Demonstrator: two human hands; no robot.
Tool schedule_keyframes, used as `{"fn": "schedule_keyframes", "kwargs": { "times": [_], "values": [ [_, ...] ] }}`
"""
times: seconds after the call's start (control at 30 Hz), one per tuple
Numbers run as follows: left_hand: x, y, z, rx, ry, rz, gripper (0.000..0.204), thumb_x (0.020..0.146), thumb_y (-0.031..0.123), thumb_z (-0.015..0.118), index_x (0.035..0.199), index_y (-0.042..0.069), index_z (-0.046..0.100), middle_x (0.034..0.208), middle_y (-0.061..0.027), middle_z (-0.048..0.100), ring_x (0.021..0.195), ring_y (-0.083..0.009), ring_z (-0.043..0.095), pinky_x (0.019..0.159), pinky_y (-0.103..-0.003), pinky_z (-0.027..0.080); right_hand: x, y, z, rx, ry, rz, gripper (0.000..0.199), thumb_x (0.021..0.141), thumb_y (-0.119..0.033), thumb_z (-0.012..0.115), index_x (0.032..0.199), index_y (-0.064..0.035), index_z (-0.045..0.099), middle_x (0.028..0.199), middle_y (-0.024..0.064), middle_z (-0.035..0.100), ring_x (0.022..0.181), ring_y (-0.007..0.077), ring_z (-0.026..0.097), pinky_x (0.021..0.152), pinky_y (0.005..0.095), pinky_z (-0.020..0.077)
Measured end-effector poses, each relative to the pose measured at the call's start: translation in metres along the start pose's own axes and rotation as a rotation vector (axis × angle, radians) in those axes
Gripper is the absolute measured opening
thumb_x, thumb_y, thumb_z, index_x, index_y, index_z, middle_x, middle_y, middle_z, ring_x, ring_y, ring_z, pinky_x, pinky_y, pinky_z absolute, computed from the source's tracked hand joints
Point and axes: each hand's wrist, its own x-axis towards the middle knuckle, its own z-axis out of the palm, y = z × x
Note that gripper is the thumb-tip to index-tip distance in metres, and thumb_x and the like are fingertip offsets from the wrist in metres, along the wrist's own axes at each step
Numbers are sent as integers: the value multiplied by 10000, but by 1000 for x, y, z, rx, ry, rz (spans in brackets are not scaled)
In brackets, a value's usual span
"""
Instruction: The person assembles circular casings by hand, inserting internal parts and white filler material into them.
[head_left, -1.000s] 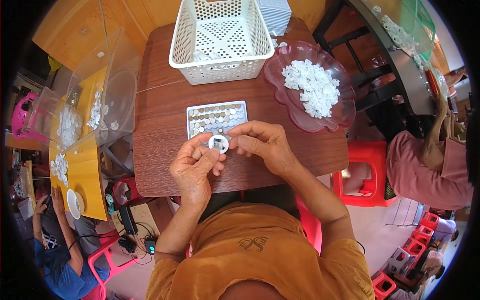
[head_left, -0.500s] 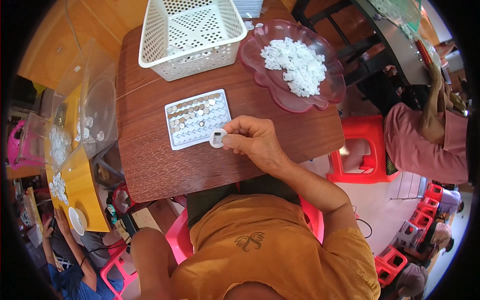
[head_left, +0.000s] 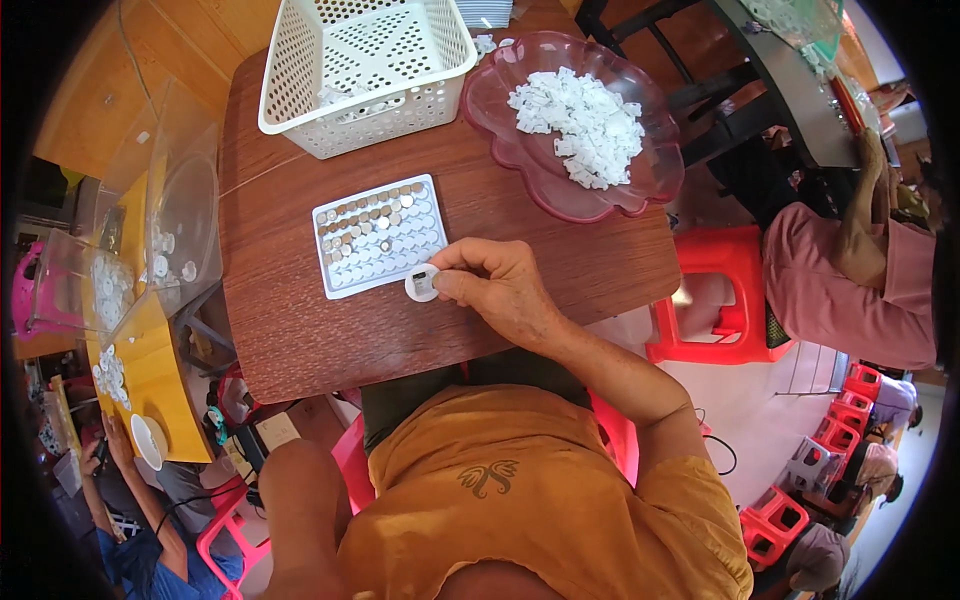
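- Dark brown wooden table [head_left: 300, 340]: bare wood along the near edge leaves working room
- White perforated plastic basket [head_left: 365, 70] and pink scalloped plastic dish [head_left: 500, 110] of white pieces sit far, out of the way
- White rectangular tray [head_left: 378, 236] of small round cells lies central, within reach
- Right hand [head_left: 500, 290]: fingertips pinch a small white round disc [head_left: 421, 284] just off the tray's near edge
- Left hand out of view

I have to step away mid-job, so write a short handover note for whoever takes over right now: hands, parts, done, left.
Right hand: grip shut on a small white round part at the table's near side, beside the grey tray.
Left hand: out of view.
Tray: small discs fill part of its upper rows; most of the other slots look unfilled.
Pink dish: a heap of white pieces.
White basket: at the far edge, a few pieces inside.
Left: the part in hand is not yet set down.
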Motion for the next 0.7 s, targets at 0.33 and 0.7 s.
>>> {"fn": "schedule_keyframes", "kwargs": {
  "times": [0.33,0.7],
  "values": [
    [-129,-43,-48,348,484,-1490,315,913,133,537,1185,-21,501,855,-125,641,661,-113,572,596,-208,437,-1,-12,-5,-287,-170,-39,107,813,-27,601,898,18,649,803,48,638,712,69,555,626,237,447],
    [-146,-55,-50,-189,673,-1702,391,935,186,499,1253,-40,476,882,-221,652,668,-221,656,533,-277,497,4,-22,3,-401,-188,-49,86,771,-40,601,842,9,604,711,111,612,659,175,580,581,305,452]
  ]
}}
